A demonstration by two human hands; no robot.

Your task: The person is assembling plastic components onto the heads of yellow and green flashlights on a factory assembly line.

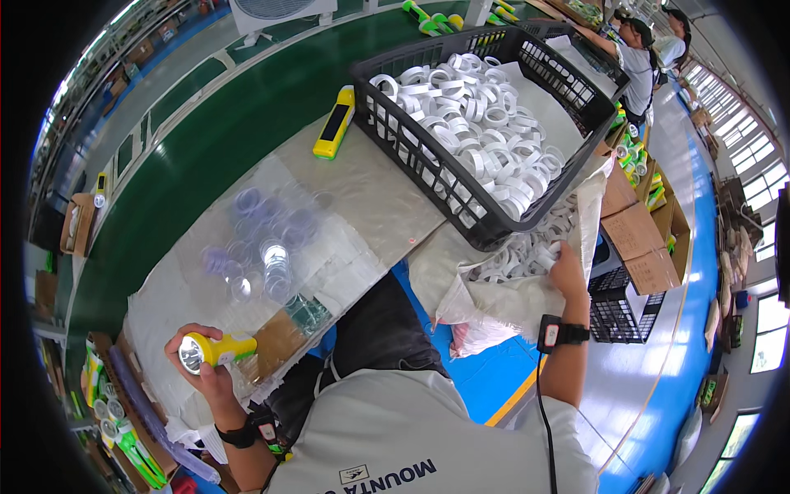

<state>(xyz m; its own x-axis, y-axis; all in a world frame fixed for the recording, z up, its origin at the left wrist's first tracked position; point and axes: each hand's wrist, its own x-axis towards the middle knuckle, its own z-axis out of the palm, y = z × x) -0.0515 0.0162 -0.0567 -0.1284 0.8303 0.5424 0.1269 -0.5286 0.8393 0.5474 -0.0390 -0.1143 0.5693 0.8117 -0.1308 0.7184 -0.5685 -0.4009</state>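
My left hand (216, 385) is closed around a yellow flashlight (226, 350), with its round reflector end facing left. At the right, my right hand (566, 273) reaches into an open white sack (461, 300) full of loose white plastic rings. Its fingers are bent on a white ring (546, 257) at the top of that heap; the fingertips are partly hidden. Clear round lenses (276, 276), some stacked, lie on the table (329, 193) between my hands.
A black plastic crate (428, 177) heaped with white rings stands at the back right. Behind the lenses lies another yellow flashlight (335, 123). A green conveyor belt (206, 156) curves along the far side. Cardboard boxes (642, 239) stand right of the sack; co-workers (638, 74) are farther off.
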